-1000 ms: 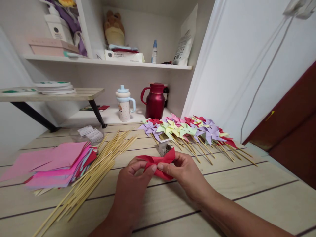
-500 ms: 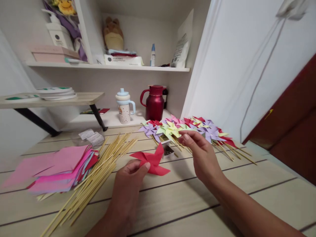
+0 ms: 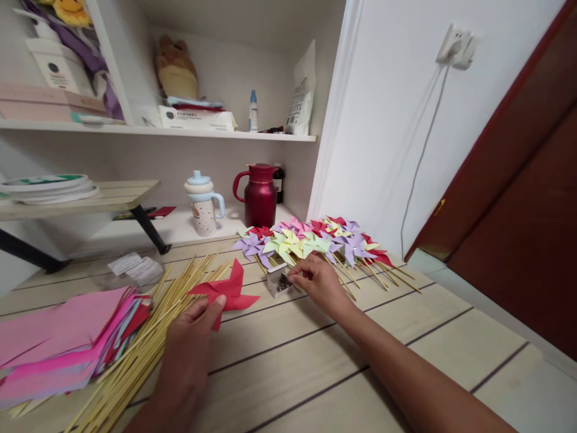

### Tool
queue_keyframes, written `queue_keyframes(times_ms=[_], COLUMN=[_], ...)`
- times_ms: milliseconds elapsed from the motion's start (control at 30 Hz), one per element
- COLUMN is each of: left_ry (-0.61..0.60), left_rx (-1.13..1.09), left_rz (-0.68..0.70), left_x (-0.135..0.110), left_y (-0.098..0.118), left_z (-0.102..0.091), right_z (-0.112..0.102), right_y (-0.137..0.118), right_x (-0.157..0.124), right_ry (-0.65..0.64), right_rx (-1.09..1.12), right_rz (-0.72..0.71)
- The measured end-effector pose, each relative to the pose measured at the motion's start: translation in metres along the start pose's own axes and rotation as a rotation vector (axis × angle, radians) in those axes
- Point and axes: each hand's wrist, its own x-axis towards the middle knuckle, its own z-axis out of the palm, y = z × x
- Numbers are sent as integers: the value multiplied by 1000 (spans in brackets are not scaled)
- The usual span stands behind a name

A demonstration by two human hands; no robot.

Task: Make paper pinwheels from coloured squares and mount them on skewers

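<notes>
My left hand (image 3: 192, 337) pinches a red paper pinwheel (image 3: 231, 291) between thumb and fingers, its folded blades facing up above the table. With fingertips drawn together, my right hand (image 3: 327, 291) is at the right edge of a small open white box (image 3: 273, 284). Small dark metal pieces (image 3: 283, 281), perhaps pushpins, lie inside that box. Whether the right fingertips hold one of them is too small to make out. Beyond the box lie several finished paper pinwheels (image 3: 292, 242) on sticks, in purple, yellow, green, pink and red.
Thin wooden sticks (image 3: 135, 355) lie in a loose bundle left of my left hand. Beside them is a stack of coloured paper sheets (image 3: 67, 325). A clear plastic bag (image 3: 103, 267) with labels, a light blue cup (image 3: 204, 207) and a red jug (image 3: 261, 198) stand further back.
My right hand has come down from above the table to the small box. The left hand still holds the red pinwheel. The whole view has shifted to the right.
</notes>
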Motion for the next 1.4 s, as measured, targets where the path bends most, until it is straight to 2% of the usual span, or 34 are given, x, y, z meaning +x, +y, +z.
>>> queue_keyframes(times_ms=[100, 300, 567, 733, 900, 1133, 1400], left_ry=[-88, -34, -48, -13, -23, -25, -66], left_rx=[31, 22, -69, -120, -131, -120, -68], left_rz=[-84, -131, -51, -50, -36, -29, -40], left_x=[-2, -4, 4, 8, 5, 4, 2], left_y=[3, 7, 1, 1, 4, 6, 7], left_z=[0, 1, -1, -1, -1, -1, -1], right_z=[4, 15, 18, 17, 27, 32, 15], right_y=[5, 8, 2, -9, -17, -12, 13], right_x=[2, 1, 9, 17, 25, 33, 20], right_ry=[-21, -81, -188, -319, -423, -432, -293], right_rx=[-57, -184, -382, -504, -562, -402, -8], right_rz=[-1, -4, 51, 96, 192, 292, 285])
